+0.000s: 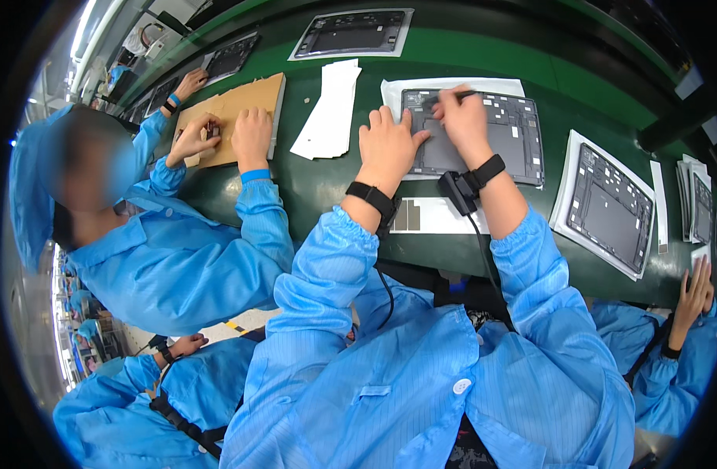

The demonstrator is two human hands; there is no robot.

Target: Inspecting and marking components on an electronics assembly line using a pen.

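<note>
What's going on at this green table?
A person in blue has a dark flat panel on a white sheet. Their right hand holds a slim dark tool over it; the left hand rests at its left edge. To the left, a co-worker has both hands over brown cardboard.

Bright light, lamp tube (82, 31) upper left, faint glare on table (311, 184), bent edges.
</note>
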